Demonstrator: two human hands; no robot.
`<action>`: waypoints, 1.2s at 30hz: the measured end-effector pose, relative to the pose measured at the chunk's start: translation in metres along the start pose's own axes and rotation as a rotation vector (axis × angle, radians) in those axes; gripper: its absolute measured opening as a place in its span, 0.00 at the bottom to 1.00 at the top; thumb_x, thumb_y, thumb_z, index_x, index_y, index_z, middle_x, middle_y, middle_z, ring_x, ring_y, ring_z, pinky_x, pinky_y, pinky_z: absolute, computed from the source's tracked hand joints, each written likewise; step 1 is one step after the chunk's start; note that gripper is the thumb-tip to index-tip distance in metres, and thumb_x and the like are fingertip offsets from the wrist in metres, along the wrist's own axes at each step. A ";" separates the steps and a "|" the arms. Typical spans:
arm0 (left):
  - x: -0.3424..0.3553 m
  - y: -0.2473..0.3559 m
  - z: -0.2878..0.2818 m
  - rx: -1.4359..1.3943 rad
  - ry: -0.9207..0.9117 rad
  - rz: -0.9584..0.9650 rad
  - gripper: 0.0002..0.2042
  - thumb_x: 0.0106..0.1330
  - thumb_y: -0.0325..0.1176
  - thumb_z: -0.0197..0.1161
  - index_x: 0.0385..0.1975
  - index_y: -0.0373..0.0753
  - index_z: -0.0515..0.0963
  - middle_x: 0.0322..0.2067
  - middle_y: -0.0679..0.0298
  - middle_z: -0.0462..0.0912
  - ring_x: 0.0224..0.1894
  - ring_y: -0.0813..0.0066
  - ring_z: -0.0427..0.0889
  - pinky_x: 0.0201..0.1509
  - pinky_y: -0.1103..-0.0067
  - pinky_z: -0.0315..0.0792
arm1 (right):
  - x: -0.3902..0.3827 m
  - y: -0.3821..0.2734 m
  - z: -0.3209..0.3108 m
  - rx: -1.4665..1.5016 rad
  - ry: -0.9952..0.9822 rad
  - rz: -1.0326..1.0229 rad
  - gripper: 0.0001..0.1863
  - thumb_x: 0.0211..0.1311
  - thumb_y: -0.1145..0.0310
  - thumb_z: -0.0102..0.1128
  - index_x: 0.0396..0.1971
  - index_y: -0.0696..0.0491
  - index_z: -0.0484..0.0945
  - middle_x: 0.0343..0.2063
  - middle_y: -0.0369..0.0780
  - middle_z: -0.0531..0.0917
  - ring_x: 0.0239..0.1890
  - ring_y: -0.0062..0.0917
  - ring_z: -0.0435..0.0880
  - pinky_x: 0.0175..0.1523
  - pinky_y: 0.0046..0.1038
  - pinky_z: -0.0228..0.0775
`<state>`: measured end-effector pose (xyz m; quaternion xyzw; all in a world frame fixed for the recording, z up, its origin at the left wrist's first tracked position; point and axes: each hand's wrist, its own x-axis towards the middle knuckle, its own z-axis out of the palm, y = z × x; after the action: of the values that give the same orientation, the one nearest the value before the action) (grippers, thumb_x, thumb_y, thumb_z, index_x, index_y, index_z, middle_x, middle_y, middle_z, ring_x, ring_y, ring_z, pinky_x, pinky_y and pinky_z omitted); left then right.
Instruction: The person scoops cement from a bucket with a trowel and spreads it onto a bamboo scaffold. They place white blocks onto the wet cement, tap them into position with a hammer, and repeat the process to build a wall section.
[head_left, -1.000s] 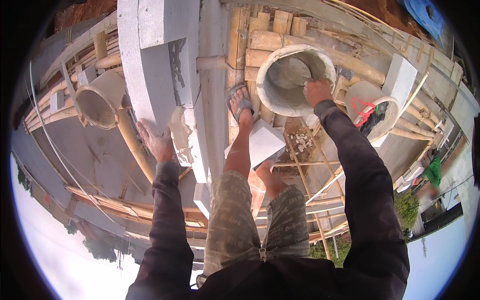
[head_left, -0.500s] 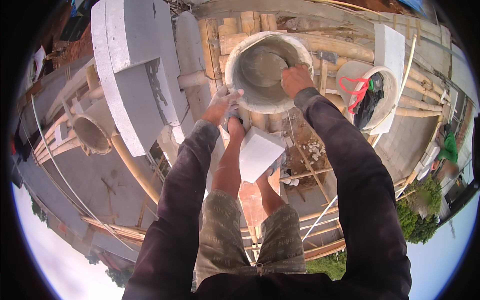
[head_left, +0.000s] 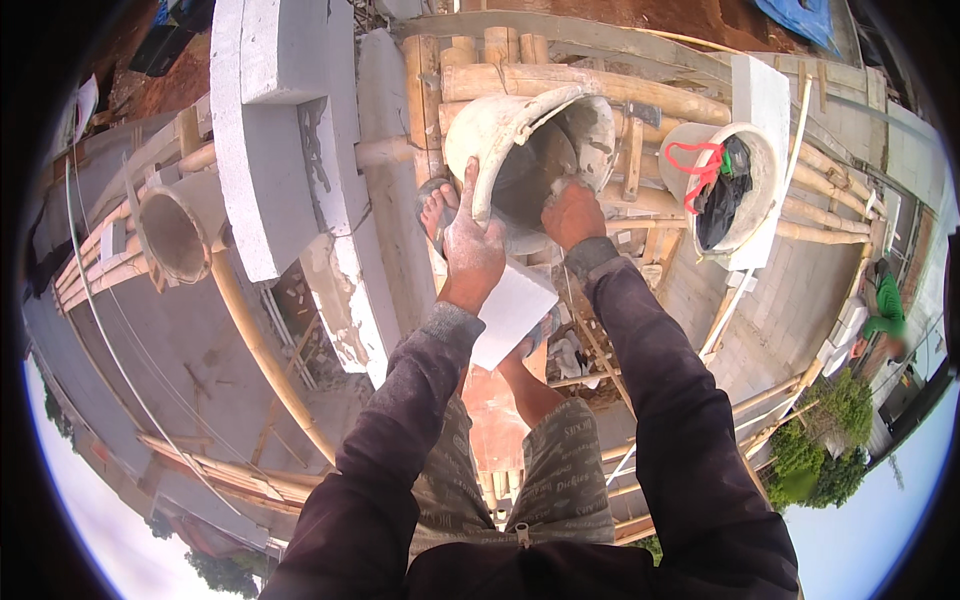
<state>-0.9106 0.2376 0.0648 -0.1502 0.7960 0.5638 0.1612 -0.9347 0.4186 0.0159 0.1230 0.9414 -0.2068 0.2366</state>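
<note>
My left hand (head_left: 472, 250) grips the near-left rim of a mortar-crusted bucket (head_left: 498, 125), which is tipped with its mouth facing right and toward me. My right hand (head_left: 575, 218) is closed at the bucket's mouth, its fingertips and whatever they hold hidden inside, among wet grey mortar. A white lightweight block (head_left: 513, 310) lies just below the bucket, between my feet. Left of me runs a wall of white blocks (head_left: 270, 195) with grey mortar smears. My sandalled foot (head_left: 436, 212) shows beside the bucket on the left.
Bamboo poles (head_left: 590, 82) form the platform. A second bucket (head_left: 750, 200) with red straps and black items sits at right; another bucket (head_left: 180, 230) hangs at left. A white pipe (head_left: 798, 140) slants nearby. At far right, a person in green (head_left: 885, 305) works by blocks.
My left hand has moved from the block wall onto the bucket's rim, and the bucket has tipped over toward the right and toward me. My right hand has shifted lower and slightly left.
</note>
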 end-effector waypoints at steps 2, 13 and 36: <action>-0.010 0.000 -0.009 0.055 -0.014 -0.034 0.43 0.56 0.19 0.53 0.78 0.49 0.55 0.58 0.41 0.74 0.62 0.49 0.70 0.74 0.64 0.52 | -0.013 -0.007 0.004 0.146 -0.082 0.020 0.17 0.59 0.66 0.59 0.42 0.65 0.78 0.37 0.54 0.85 0.36 0.48 0.87 0.44 0.45 0.78; -0.039 -0.065 0.005 -0.769 0.195 -0.373 0.29 0.60 0.17 0.55 0.66 0.32 0.66 0.44 0.62 0.76 0.42 0.74 0.76 0.49 0.76 0.73 | -0.087 -0.003 -0.045 0.444 -0.410 0.053 0.20 0.63 0.59 0.62 0.36 0.66 0.78 0.15 0.40 0.77 0.19 0.27 0.79 0.27 0.32 0.71; -0.051 -0.059 0.080 -0.965 0.397 -0.641 0.19 0.63 0.24 0.59 0.55 0.31 0.71 0.37 0.61 0.79 0.35 0.72 0.78 0.40 0.73 0.74 | -0.004 -0.211 -0.035 0.769 -0.752 0.139 0.10 0.62 0.65 0.59 0.38 0.56 0.73 0.22 0.35 0.76 0.17 0.19 0.75 0.20 0.23 0.69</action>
<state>-0.8325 0.2976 0.0117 -0.5404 0.3808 0.7455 0.0849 -1.0151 0.2468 0.1157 0.1800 0.6377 -0.5500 0.5083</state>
